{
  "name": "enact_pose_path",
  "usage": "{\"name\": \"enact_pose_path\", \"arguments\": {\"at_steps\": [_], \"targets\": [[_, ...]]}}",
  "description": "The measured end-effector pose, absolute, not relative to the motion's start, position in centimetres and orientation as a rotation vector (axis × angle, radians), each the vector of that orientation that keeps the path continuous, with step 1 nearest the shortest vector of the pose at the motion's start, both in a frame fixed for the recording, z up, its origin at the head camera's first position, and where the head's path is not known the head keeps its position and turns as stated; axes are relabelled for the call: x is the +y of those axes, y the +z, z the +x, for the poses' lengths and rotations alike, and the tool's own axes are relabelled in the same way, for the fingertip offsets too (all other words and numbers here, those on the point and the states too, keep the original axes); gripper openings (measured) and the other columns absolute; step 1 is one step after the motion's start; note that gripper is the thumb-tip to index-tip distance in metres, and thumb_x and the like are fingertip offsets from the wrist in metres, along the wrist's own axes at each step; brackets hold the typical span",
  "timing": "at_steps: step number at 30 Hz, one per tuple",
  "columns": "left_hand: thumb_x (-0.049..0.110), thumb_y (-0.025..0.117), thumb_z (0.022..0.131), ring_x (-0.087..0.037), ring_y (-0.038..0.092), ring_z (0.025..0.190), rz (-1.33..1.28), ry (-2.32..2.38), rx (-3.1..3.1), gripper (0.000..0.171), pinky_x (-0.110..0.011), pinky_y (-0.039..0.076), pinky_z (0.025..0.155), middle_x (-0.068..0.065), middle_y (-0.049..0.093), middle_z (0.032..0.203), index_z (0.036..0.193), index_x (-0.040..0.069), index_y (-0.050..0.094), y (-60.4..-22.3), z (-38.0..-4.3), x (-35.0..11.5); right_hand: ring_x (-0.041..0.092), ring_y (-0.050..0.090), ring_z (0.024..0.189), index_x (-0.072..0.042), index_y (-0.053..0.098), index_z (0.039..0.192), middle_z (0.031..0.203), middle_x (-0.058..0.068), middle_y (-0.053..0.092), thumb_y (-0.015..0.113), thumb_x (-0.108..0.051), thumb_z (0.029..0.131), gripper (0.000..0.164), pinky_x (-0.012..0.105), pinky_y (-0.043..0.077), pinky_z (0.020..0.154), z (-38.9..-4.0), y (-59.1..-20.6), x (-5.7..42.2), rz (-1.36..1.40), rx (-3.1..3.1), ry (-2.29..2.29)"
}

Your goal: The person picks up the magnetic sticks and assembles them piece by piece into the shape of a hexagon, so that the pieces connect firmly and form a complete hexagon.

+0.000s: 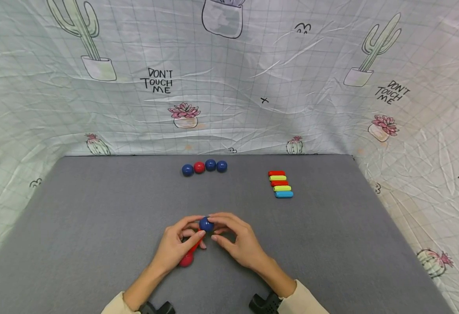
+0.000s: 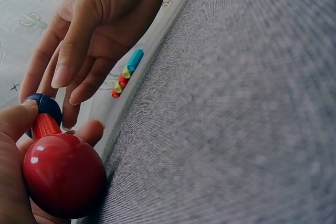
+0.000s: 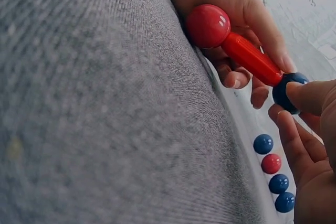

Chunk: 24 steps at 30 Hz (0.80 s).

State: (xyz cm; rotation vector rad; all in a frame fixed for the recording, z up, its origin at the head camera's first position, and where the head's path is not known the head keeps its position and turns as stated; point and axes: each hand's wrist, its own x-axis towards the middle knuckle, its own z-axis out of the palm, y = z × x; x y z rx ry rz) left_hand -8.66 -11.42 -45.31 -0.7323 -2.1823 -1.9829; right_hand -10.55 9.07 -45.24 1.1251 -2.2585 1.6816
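A red stick (image 3: 253, 60) joins a red ball (image 1: 186, 260) at its near end to a blue ball (image 1: 206, 224) at its far end. My left hand (image 1: 177, 245) pinches the blue ball, its thumb where ball and stick meet. Opposite it, my right hand (image 1: 242, 240) has its index fingertip at the top of the blue ball. The right thumb (image 2: 64, 72) stands off from the ball, and the other right fingers reach out loosely. In the left wrist view the red ball hides part of the left hand.
At the back of the grey table (image 1: 115, 209) lies a row of balls, several blue (image 1: 210, 165) and one red (image 1: 199, 167). Right of them, short sticks lie side by side: red (image 1: 276, 173), yellow (image 1: 282, 188) and blue (image 1: 284, 194). A cactus-print cloth (image 1: 229, 78) hangs behind.
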Motion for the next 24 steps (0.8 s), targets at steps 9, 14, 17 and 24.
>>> {"name": "enact_pose_path", "arguments": {"at_steps": [9, 14, 17, 24], "targets": [[-0.011, 0.06, 0.088, -0.036, 0.064, 0.062, -0.666, -2.085, -2.16, 0.034, -0.021, 0.05, 0.069, -0.027, 0.065, 0.085, 0.121, -0.011, 0.053, -45.1, -8.6, -11.4, 0.026, 0.06, 0.109, 0.005, 0.057, 0.124, 0.13, 0.021, 0.055, 0.067, 0.007, 0.085, 0.041, 0.04, 0.054, 0.078, -10.0, -44.0, 9.0, 1.175, -2.276, 1.683], [-0.009, 0.065, 0.086, -0.035, 0.064, 0.064, -0.657, -2.042, -2.177, 0.034, -0.022, 0.049, 0.067, -0.024, 0.065, 0.076, 0.119, -0.009, 0.056, -45.1, -8.6, -11.4, 0.02, 0.057, 0.115, -0.003, 0.057, 0.129, 0.134, 0.011, 0.054, 0.064, 0.002, 0.09, 0.04, 0.036, 0.053, 0.08, -10.5, -45.7, 9.1, 1.185, -2.309, 1.646], [-0.008, 0.068, 0.084, -0.034, 0.064, 0.064, -0.666, -2.008, -2.192, 0.034, -0.021, 0.049, 0.068, -0.023, 0.065, 0.075, 0.116, -0.006, 0.058, -45.2, -8.6, -11.3, 0.018, 0.057, 0.114, -0.007, 0.056, 0.13, 0.132, 0.008, 0.056, 0.062, 0.002, 0.091, 0.04, 0.034, 0.053, 0.08, -10.8, -46.1, 9.4, 1.17, -2.323, 1.606], [-0.008, 0.068, 0.084, -0.032, 0.064, 0.063, -0.674, -1.988, -2.19, 0.033, -0.022, 0.049, 0.07, -0.022, 0.066, 0.077, 0.115, -0.007, 0.059, -45.3, -8.6, -11.3, 0.022, 0.061, 0.101, -0.013, 0.058, 0.128, 0.117, 0.01, 0.062, 0.065, -0.002, 0.091, 0.04, 0.035, 0.053, 0.078, -12.0, -45.0, 11.0, 1.003, -2.365, 1.541]]}}
